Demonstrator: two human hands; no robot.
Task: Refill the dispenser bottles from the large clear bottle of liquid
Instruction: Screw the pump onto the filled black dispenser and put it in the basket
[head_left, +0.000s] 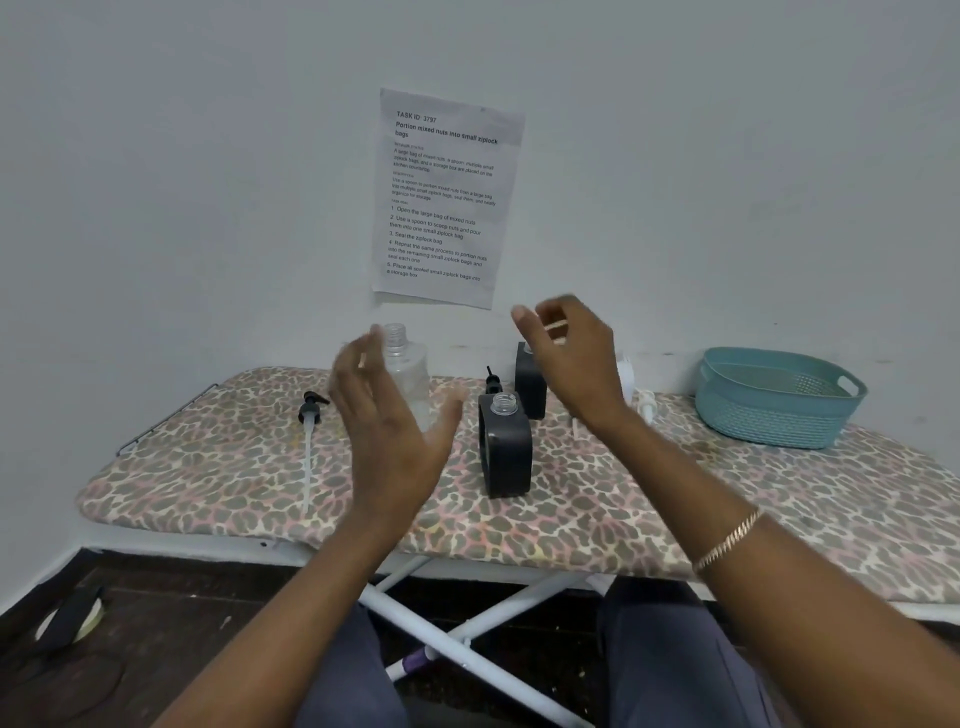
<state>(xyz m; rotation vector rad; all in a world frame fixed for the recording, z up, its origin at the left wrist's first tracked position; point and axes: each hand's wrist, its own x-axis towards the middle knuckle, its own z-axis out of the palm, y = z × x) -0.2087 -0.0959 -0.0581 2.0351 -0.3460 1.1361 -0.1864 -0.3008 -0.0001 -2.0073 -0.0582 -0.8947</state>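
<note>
Large clear bottle (410, 364) stands upright nr ironing board's (208, 467) back edge, just behind the spread-open left grip (395, 431) (right grip (571, 353), loose & apparently empty, hovers farther off).

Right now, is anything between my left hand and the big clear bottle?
Nothing visible. The left hand hovers open just in front of the clear bottle; the loose pump and dark dispenser sit off to either side.

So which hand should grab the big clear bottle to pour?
Left. The left hand is open right in front of the large clear bottle; the right hand is farther off, by the rear dispenser bottle.
</note>
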